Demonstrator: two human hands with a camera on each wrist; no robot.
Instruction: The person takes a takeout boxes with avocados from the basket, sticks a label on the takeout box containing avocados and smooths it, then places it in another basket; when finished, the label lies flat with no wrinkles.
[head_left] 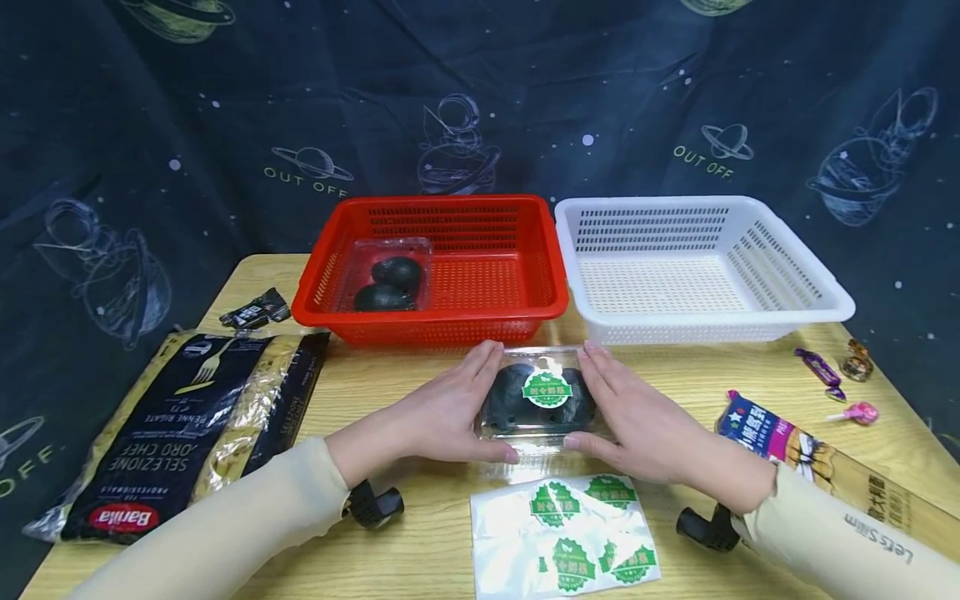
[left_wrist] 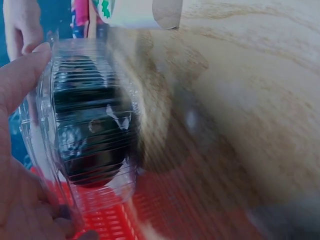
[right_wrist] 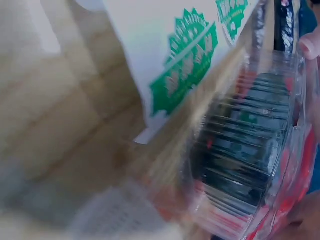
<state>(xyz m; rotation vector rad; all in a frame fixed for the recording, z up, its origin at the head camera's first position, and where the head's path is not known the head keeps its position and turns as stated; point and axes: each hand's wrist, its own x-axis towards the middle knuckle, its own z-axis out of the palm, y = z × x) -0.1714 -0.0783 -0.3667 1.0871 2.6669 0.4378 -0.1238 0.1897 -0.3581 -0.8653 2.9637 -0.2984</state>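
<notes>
Head view: plastic box (head_left: 542, 419) held between left hand (head_left: 453, 410) and right hand (head_left: 633, 410), near middle of table (head_left: 405, 550). Left hand: fingers extended along left side of box, thumb at near edge, gripping. Right hand: mirrored grip on right side. Contact of box bottom with table: not discernible. Inside box: dark oval items (head_left: 510, 400). On lid: round green-and-white sticker (head_left: 547, 389). Wrist views: ribbed clear side walls at both ends, partly blurred.

Toward front edge of table: sticker sheet (head_left: 517, 542), white with green print, just beside box. Along back edge: red basket (head_left: 431, 319) at left, white basket (head_left: 720, 319) at right. In left half of red basket: second box (head_left: 356, 271), also with dark contents.

At left edge: large pasta bag (head_left: 198, 417). Near back left corner: black packet (head_left: 255, 310). Toward front right corner: long pack (head_left: 840, 475). Along right edge: purple sweet (head_left: 817, 367), brown sweet (head_left: 857, 364) and pink lollipop (head_left: 862, 412).
</notes>
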